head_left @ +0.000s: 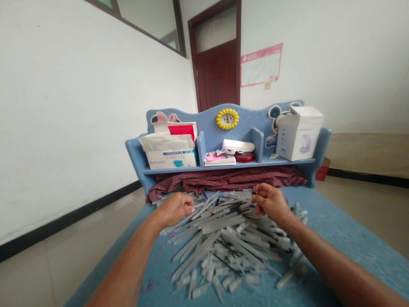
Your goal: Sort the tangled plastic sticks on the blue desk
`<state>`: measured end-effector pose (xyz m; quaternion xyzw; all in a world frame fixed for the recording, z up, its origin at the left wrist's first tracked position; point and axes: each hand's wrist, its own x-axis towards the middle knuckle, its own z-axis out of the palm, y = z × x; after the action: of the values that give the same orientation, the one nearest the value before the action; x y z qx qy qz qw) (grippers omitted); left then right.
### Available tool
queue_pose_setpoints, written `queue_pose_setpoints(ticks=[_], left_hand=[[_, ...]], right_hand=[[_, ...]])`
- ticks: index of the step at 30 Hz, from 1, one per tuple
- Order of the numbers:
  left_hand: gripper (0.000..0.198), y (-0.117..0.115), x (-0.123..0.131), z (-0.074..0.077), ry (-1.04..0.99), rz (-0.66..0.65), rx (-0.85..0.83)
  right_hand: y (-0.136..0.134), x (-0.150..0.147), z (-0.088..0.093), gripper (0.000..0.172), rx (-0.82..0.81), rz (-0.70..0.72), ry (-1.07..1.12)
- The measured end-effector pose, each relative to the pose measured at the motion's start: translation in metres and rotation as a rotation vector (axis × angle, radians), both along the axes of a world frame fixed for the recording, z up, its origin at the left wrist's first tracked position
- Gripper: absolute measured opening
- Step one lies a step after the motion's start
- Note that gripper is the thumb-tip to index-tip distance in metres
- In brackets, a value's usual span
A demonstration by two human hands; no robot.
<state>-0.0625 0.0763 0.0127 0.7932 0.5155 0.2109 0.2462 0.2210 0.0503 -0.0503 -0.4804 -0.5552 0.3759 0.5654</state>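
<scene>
A large heap of thin clear plastic tubes and pen-like parts (223,238) covers the middle of a blue desk (345,238). My left hand (175,209) rests on the heap's left side, fingers curled closed around some of the tubes. At the heap's far right edge my right hand (270,201) is raised a little, its fingertips pinched on a small dark piece that I cannot make out.
A blue shelf unit (230,164) stands at the desk's back with a yellow clock (227,118), a box of face masks (171,153), a white box (298,133), booklets and a red tin. A plaid cloth (230,179) lies under the shelf. A dark door (217,72) is behind.
</scene>
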Motion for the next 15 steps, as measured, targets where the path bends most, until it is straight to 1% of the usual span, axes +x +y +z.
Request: queue_pose_setpoints(ticks=[2, 3, 6, 7, 9, 11, 12, 15], left_hand=[[0.014, 0.000, 0.004, -0.002, -0.073, 0.036, 0.012], [0.016, -0.002, 0.009, -0.003, -0.154, 0.054, 0.007], [0.022, -0.010, 0.027, -0.004, -0.512, 0.070, -0.054], [0.022, -0.013, 0.033, -0.004, -0.629, 0.061, -0.083], [0.022, -0.017, 0.041, -0.004, -0.803, 0.048, -0.135], [0.022, -0.019, 0.045, -0.004, -0.924, 0.061, -0.181], [0.022, -0.019, 0.046, -0.004, -0.968, 0.072, -0.197], [0.020, -0.018, 0.046, -0.005, -1.074, 0.088, -0.222]], right_hand=[[-0.001, -0.001, -0.001, 0.016, 0.035, -0.049, -0.117], [-0.003, -0.001, -0.001, 0.016, 0.055, -0.082, -0.172], [-0.007, 0.003, 0.005, 0.020, 0.100, -0.179, -0.314], [-0.007, 0.007, 0.007, 0.021, 0.110, -0.216, -0.380], [-0.006, 0.016, 0.011, 0.021, 0.106, -0.302, -0.558], [-0.002, 0.028, 0.014, 0.021, 0.049, -0.370, -0.761], [0.000, 0.034, 0.015, 0.021, 0.000, -0.382, -0.854], [0.006, 0.048, 0.015, 0.024, -0.136, -0.349, -1.032]])
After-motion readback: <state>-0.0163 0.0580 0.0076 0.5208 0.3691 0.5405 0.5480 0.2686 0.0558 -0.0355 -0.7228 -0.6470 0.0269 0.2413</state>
